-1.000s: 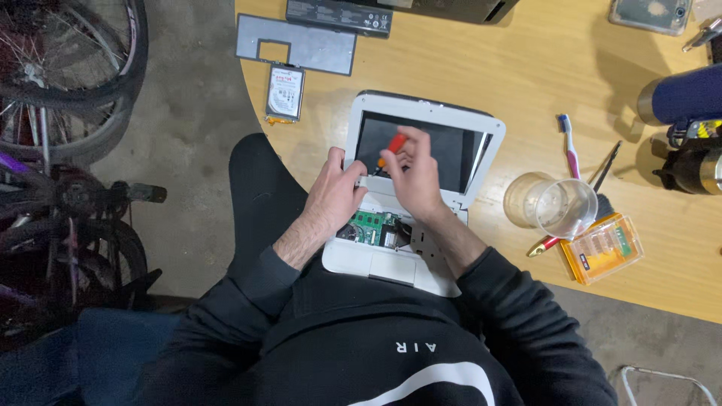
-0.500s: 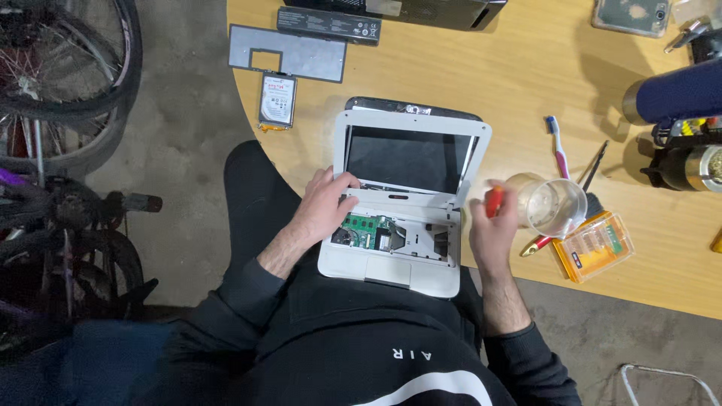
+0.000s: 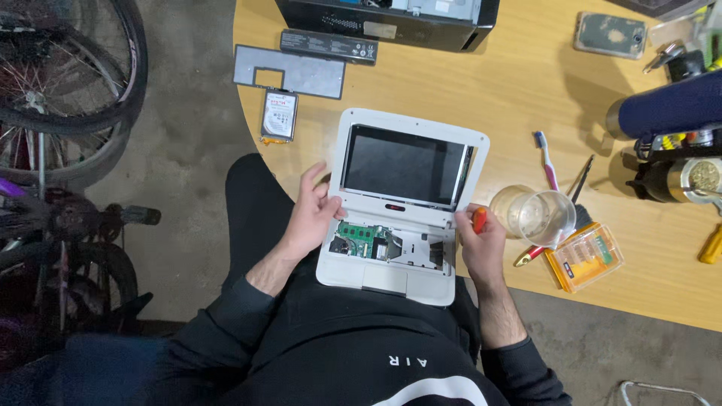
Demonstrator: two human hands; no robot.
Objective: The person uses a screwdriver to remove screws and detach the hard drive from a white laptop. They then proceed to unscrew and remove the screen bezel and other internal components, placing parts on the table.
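A small white laptop (image 3: 353, 124) lies open at the table's near edge, its keyboard removed and a green circuit board (image 3: 361, 239) exposed. My left hand (image 3: 310, 214) grips the laptop's left side near the hinge. My right hand (image 3: 479, 244) is at the laptop's right edge, closed around a screwdriver with a red handle (image 3: 479, 219).
A clear glass (image 3: 534, 216), orange bit case (image 3: 585, 256) and toothbrush (image 3: 545, 158) lie right of the laptop. A hard drive (image 3: 279, 114), grey cover plate (image 3: 289, 71), battery (image 3: 329, 43), black computer case (image 3: 391, 22) and phone (image 3: 611, 34) sit farther back. Bicycles (image 3: 60, 83) stand left.
My right hand carried the red screwdriver from the screen out toward the glass, then back to the laptop's right edge. The left hand shifted to the laptop's left side.
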